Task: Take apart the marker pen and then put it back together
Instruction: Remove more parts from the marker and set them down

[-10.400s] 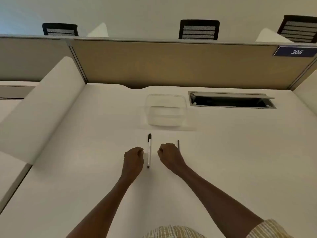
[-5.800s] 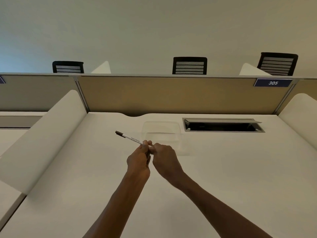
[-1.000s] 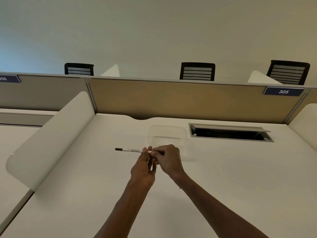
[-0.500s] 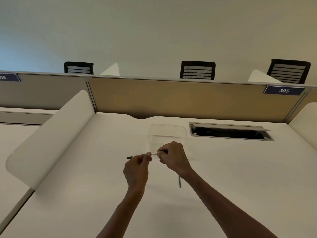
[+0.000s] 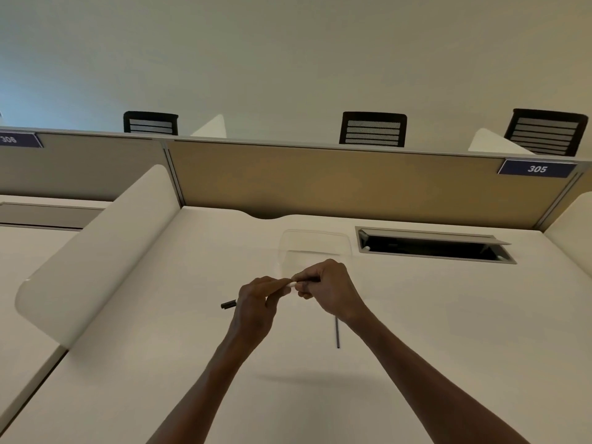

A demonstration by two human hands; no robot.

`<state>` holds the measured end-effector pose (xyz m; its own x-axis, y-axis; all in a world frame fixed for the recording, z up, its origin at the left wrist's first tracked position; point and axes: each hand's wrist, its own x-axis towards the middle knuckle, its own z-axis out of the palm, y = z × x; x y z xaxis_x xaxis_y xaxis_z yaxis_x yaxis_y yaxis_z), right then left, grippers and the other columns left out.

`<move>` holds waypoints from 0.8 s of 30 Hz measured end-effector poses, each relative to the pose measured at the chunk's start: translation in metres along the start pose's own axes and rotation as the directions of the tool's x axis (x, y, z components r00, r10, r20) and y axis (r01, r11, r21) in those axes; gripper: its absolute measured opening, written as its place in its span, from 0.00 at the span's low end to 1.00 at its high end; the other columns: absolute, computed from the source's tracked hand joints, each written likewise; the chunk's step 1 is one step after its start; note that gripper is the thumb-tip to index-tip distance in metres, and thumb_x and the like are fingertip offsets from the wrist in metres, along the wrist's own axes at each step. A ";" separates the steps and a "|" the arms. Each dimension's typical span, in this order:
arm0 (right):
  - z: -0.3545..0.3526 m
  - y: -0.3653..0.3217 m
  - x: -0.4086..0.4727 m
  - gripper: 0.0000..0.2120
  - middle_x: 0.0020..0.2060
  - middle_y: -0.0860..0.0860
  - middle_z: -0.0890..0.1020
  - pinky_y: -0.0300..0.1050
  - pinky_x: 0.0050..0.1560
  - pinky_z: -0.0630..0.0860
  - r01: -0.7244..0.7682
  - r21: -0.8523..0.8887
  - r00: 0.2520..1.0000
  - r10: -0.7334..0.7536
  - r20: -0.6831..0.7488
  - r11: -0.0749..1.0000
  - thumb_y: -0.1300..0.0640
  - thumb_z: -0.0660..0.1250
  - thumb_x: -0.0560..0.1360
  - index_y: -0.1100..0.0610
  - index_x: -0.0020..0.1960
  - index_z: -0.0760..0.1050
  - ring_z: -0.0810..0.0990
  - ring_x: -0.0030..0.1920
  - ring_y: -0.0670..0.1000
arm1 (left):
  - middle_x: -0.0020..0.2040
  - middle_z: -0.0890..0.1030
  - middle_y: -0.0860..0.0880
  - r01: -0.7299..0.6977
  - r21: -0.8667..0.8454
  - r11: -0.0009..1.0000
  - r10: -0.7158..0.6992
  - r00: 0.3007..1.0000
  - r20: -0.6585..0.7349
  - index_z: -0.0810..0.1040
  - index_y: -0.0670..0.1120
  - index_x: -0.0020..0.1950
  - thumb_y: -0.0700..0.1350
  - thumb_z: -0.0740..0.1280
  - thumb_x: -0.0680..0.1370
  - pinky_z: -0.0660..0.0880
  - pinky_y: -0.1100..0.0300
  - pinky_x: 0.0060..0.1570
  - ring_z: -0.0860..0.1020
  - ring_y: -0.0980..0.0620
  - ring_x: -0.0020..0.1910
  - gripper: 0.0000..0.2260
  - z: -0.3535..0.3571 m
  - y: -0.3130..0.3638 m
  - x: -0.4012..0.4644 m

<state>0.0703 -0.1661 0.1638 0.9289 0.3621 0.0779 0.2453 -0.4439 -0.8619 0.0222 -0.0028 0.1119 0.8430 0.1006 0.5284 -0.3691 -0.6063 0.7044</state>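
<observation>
Two numbered signs are legible. A dark blue plate at the upper right of the frame, fixed to the top edge of the tan partition, reads "305" in white. A matching plate at the far left edge reads "306", its first digit partly cut off.

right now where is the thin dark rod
Head view: the thin dark rod lies on the desk, just right of centre, beside the right forearm.

I see my left hand and right hand raised together, forearms extended, fingers curled in pinches
</observation>
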 end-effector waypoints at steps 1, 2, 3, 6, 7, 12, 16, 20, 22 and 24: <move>0.001 0.001 -0.001 0.08 0.38 0.53 0.86 0.38 0.43 0.81 0.001 0.014 1.000 -0.001 0.002 1.000 0.64 0.73 0.72 0.60 0.51 0.85 0.84 0.35 0.47 | 0.40 0.85 0.52 0.004 -0.007 1.000 -0.004 1.000 -0.002 0.84 0.49 0.55 0.35 0.72 0.75 0.78 0.52 0.39 0.81 0.53 0.39 0.13 0.000 -0.001 0.000; 0.001 0.002 -0.001 0.10 0.39 0.53 0.86 0.40 0.44 0.82 -0.003 0.031 1.000 0.003 0.007 1.000 0.63 0.74 0.72 0.60 0.53 0.84 0.85 0.36 0.47 | 0.40 0.85 0.51 0.008 -0.012 1.000 -0.008 1.000 -0.003 0.85 0.49 0.55 0.35 0.71 0.75 0.78 0.52 0.39 0.81 0.52 0.40 0.13 0.000 -0.001 0.000; 0.001 0.002 -0.002 0.12 0.40 0.53 0.86 0.41 0.45 0.82 -0.015 0.053 1.000 0.015 0.013 0.998 0.61 0.74 0.72 0.59 0.55 0.83 0.85 0.37 0.48 | 0.41 0.85 0.50 0.012 -0.018 1.000 -0.012 1.000 -0.004 0.85 0.48 0.55 0.35 0.71 0.75 0.79 0.51 0.40 0.81 0.51 0.40 0.12 0.000 -0.001 -0.001; -0.001 0.000 -0.001 0.13 0.40 0.53 0.86 0.41 0.41 0.83 -0.114 0.117 0.993 0.113 0.018 0.987 0.51 0.71 0.75 0.58 0.55 0.81 0.85 0.36 0.48 | 0.41 0.85 0.49 0.036 -0.038 0.999 -0.037 0.999 -0.013 0.85 0.45 0.53 0.34 0.72 0.74 0.79 0.50 0.41 0.82 0.50 0.41 0.11 0.000 0.001 -0.002; -0.002 -0.002 -0.001 0.15 0.38 0.53 0.86 0.40 0.38 0.82 -0.147 0.112 0.989 0.146 0.019 0.983 0.48 0.69 0.76 0.59 0.52 0.82 0.85 0.34 0.48 | 0.41 0.85 0.48 0.040 -0.040 0.998 -0.041 0.999 -0.015 0.85 0.44 0.53 0.34 0.72 0.74 0.79 0.49 0.42 0.82 0.50 0.41 0.10 0.000 0.002 -0.002; -0.003 -0.002 -0.002 0.18 0.28 0.49 0.83 0.36 0.30 0.73 -0.175 0.020 0.984 0.175 -0.009 0.984 0.47 0.66 0.78 0.59 0.38 0.83 0.78 0.25 0.43 | 0.42 0.85 0.50 0.055 -0.027 0.998 -0.055 0.998 -0.005 0.85 0.46 0.53 0.35 0.72 0.75 0.79 0.50 0.43 0.82 0.51 0.43 0.10 0.001 0.002 -0.004; -0.001 -0.002 -0.003 0.09 0.29 0.46 0.81 0.33 0.31 0.71 -0.065 -0.073 0.998 0.063 -0.026 0.995 0.56 0.69 0.77 0.57 0.40 0.83 0.78 0.28 0.41 | 0.42 0.85 0.51 0.067 -0.018 0.998 -0.067 0.998 -0.010 0.85 0.47 0.53 0.36 0.72 0.75 0.79 0.52 0.43 0.82 0.53 0.42 0.10 0.000 0.000 -0.007; 0.001 -0.002 -0.003 0.02 0.33 0.44 0.81 0.34 0.36 0.72 0.016 -0.118 1.000 -0.019 -0.024 0.993 0.61 0.71 0.74 0.57 0.44 0.83 0.78 0.33 0.42 | 0.42 0.85 0.51 0.072 -0.021 0.997 -0.072 0.997 -0.010 0.85 0.47 0.53 0.37 0.72 0.75 0.78 0.56 0.43 0.81 0.55 0.42 0.10 -0.002 -0.001 -0.007; 0.001 -0.001 -0.003 0.04 0.35 0.44 0.82 0.35 0.38 0.73 0.019 -0.098 1.000 -0.020 -0.014 0.995 0.61 0.73 0.72 0.56 0.46 0.83 0.79 0.35 0.42 | 0.41 0.85 0.51 0.079 -0.023 0.997 -0.080 0.997 -0.017 0.85 0.47 0.53 0.37 0.72 0.75 0.77 0.58 0.41 0.81 0.56 0.40 0.09 -0.002 -0.001 -0.007; 0.002 -0.001 -0.003 0.07 0.39 0.46 0.83 0.39 0.39 0.76 -0.007 -0.053 1.000 0.007 -0.011 0.999 0.57 0.74 0.72 0.54 0.50 0.82 0.80 0.38 0.43 | 0.41 0.85 0.52 0.092 -0.041 0.995 -0.094 0.995 -0.027 0.85 0.47 0.53 0.37 0.72 0.75 0.77 0.59 0.41 0.81 0.57 0.41 0.09 -0.003 -0.001 -0.007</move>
<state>0.0671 -0.1651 0.1640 0.9334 0.3504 0.0775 0.2530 -0.4896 -0.8344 0.0158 -0.0004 0.1092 0.8629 0.1783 0.4728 -0.3053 -0.5617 0.7689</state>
